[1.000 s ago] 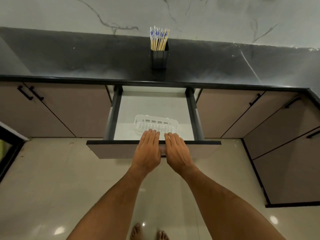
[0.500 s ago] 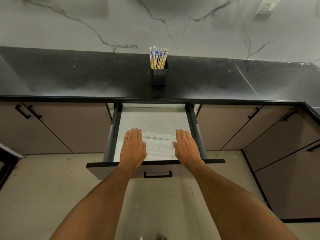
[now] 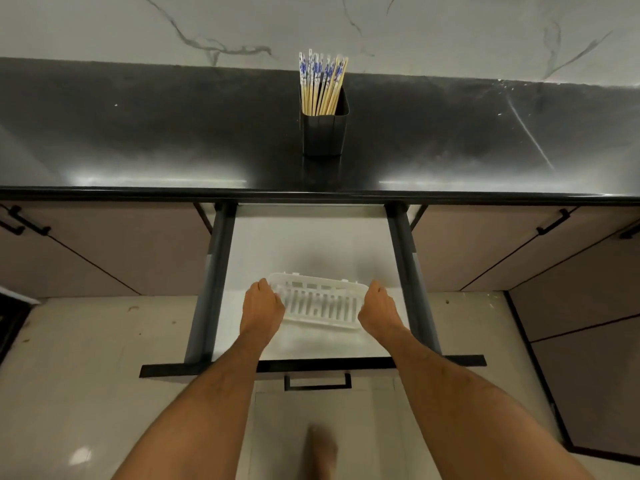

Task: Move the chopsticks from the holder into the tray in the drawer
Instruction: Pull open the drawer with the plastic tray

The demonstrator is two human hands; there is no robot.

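Several chopsticks (image 3: pixel 322 83) with blue-and-white tops stand upright in a black square holder (image 3: pixel 325 131) on the dark countertop. Below it the drawer (image 3: pixel 221 271) is pulled out, with a white slotted tray (image 3: pixel 320 303) lying on its pale floor near the front. My left hand (image 3: pixel 261 308) curls around the tray's left end and my right hand (image 3: pixel 377 311) around its right end. Both hands grip the tray's short sides. The tray has nothing in it.
The black countertop (image 3: pixel 138 133) runs the full width under a marble wall. Closed brown cabinet doors (image 3: pixel 114 251) with black handles flank the drawer. The drawer front and its handle (image 3: pixel 317 382) jut toward me over a glossy tiled floor. My foot (image 3: pixel 320 448) shows below.
My hands left the drawer front, moved apart into the drawer and closed on the two ends of the tray. The drawer is further out and the view has come closer.
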